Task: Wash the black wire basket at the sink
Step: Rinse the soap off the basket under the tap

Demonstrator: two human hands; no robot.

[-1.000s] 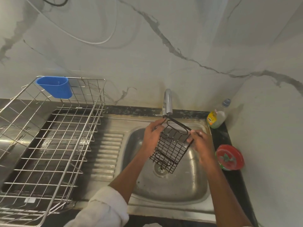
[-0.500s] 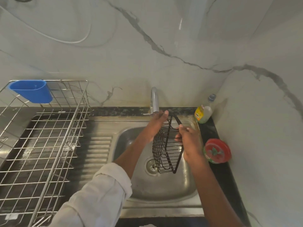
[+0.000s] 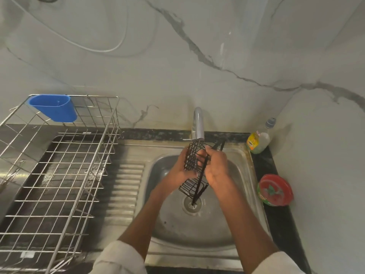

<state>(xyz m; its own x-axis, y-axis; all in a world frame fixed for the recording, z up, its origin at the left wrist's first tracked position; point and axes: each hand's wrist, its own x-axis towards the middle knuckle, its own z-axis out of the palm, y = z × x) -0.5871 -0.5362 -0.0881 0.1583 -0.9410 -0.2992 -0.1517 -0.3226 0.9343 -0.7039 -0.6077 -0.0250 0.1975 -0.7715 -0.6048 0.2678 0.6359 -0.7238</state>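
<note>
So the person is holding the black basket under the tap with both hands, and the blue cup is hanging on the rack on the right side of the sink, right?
Not quite. The head view shows the blue cup hanging on the wire dish rack to the left of the sink, not the right. The rest is right: both hands hold the black wire basket under the tap.

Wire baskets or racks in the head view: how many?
2. The black wire basket is held over the sink under the tap; the steel dish rack sits left of it.
</note>
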